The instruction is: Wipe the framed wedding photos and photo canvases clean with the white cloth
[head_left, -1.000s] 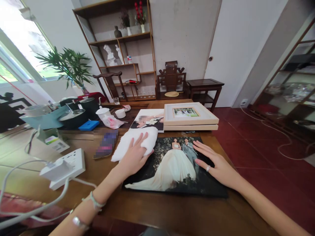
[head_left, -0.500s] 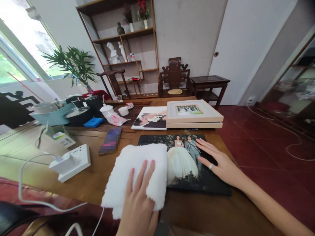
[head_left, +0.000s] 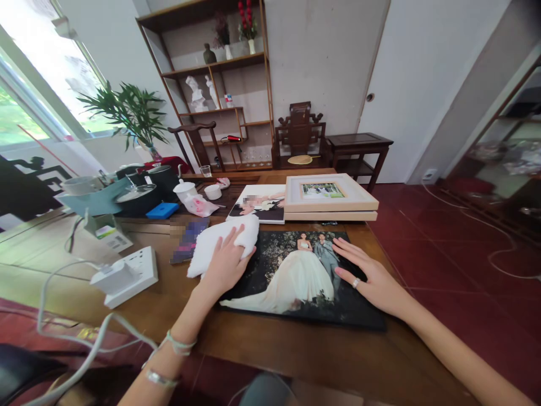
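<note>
A dark-edged wedding photo panel (head_left: 291,282), showing a couple, lies flat on the wooden table. My left hand (head_left: 226,256) presses a folded white fluffy cloth (head_left: 207,242) onto its far left corner. A fold of the cloth sits between thumb and fingers, and the cloth covers that corner. On the panel's right side rests my right hand (head_left: 367,276), fingers stretched out and a ring on one of them. It holds nothing.
Light wooden picture frames (head_left: 329,206) are stacked behind the panel, beside another photo print (head_left: 257,203). To the left are a white power strip (head_left: 131,276) with cables, a blurred phone-like item (head_left: 190,239), a blue box (head_left: 162,211) and teaware (head_left: 185,190).
My left hand has moved the white cloth away from me and slightly left, uncovering the white dress's train. My right hand stays on the panel's right side.
</note>
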Demonstrator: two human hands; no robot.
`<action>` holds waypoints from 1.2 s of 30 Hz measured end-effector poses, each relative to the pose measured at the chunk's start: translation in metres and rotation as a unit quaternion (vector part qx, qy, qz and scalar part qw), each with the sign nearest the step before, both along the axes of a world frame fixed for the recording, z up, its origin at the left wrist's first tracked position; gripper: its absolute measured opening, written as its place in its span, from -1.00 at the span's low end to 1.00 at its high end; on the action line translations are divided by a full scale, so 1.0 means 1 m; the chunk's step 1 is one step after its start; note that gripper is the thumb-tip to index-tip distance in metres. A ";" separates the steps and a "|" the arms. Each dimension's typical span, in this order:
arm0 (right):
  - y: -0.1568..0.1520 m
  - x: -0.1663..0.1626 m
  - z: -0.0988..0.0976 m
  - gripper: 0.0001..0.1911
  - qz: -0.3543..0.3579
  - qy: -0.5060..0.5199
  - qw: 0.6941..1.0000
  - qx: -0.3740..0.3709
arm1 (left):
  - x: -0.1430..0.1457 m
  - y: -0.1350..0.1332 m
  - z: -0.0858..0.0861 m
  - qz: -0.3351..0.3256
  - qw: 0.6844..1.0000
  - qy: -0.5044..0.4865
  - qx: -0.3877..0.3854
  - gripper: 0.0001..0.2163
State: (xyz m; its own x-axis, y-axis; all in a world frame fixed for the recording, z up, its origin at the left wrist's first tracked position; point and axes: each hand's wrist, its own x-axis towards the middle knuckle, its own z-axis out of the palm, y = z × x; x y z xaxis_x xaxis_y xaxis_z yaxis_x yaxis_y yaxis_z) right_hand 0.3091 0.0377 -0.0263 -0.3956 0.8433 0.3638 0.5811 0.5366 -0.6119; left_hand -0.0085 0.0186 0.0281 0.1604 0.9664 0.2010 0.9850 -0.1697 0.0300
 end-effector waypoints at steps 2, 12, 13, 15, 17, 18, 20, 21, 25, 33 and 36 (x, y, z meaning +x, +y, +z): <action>0.000 0.000 0.000 -0.50 0.000 0.003 1.000 0.001 | 0.003 -0.008 0.000 -0.023 0.999 0.022 -0.005 -0.63; -0.002 -0.001 0.003 -0.49 0.002 -0.007 1.000 -0.005 | 0.046 -0.101 -0.020 -0.184 0.982 -0.033 0.040 -0.89; -0.001 -0.001 0.002 -0.49 0.001 -0.008 1.000 -0.004 | 0.046 -0.097 -0.019 -0.180 0.982 -0.033 0.038 -0.87; -0.001 0.000 0.001 -0.49 0.002 -0.012 1.000 -0.002 | 0.042 -0.080 -0.014 -0.144 0.989 -0.017 0.025 -0.80; 0.000 0.000 0.000 -0.48 0.004 -0.015 1.000 -0.001 | 0.033 -0.053 -0.007 -0.111 0.994 0.009 0.010 -0.70; 0.000 0.001 -0.001 -0.47 0.005 -0.017 1.000 -0.001 | 0.028 -0.039 -0.005 -0.106 0.994 0.018 0.005 -0.67; 0.001 0.001 -0.001 -0.47 0.007 -0.017 1.000 -0.001 | 0.019 -0.012 -0.001 -0.109 0.994 0.029 0.010 -0.61; 0.001 0.001 -0.001 -0.47 0.007 -0.016 1.000 -0.001 | 0.016 -0.002 -0.001 -0.110 0.993 0.034 0.015 -0.60; 0.000 0.001 0.000 -0.48 0.005 -0.007 1.000 0.001 | 0.020 0.004 -0.003 -0.115 0.992 0.055 0.025 -0.72; -0.002 0.000 0.001 -0.49 0.012 -0.016 1.000 0.003 | 0.058 -0.092 -0.018 -0.205 0.977 0.027 0.049 -0.90; -0.001 0.000 0.000 -0.49 0.007 -0.014 1.000 0.007 | 0.066 -0.106 -0.026 -0.245 0.965 0.024 0.085 -0.91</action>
